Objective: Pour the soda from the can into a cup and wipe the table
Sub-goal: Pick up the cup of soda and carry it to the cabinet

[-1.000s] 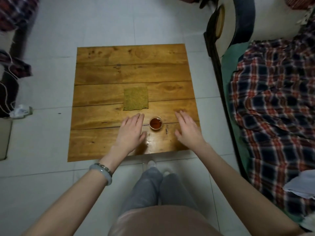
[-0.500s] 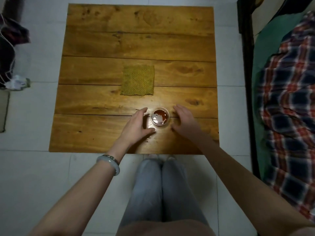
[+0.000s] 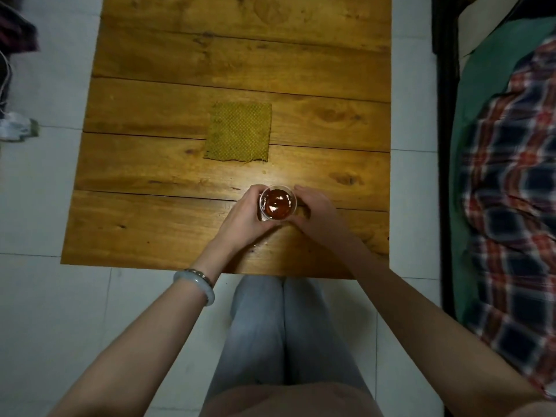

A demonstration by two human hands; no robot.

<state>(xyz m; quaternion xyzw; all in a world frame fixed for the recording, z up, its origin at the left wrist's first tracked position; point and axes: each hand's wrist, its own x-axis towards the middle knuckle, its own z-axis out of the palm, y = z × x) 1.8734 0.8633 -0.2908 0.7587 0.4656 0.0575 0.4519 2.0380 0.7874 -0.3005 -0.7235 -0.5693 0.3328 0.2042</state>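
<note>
Your left hand (image 3: 240,218) and right hand (image 3: 316,212), flat on the worktop (image 3: 150,221) a second ago, now clasp the soda-filled cup (image 3: 277,203) near its front edge. Pouring looks done, and the cloth (image 3: 239,132) beyond awaits wiping.

Our left hand (image 3: 240,219) and right hand (image 3: 314,210) curled round cup (image 3: 277,203) from both sides; forearms (image 3: 150,332) reach forward, converging.

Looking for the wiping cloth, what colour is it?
Olive green cloth, fine dotted weave, clearest in the head view.

Upright filled cup (image 3: 278,204) — green cloth (image 3: 239,132) beyond
</note>
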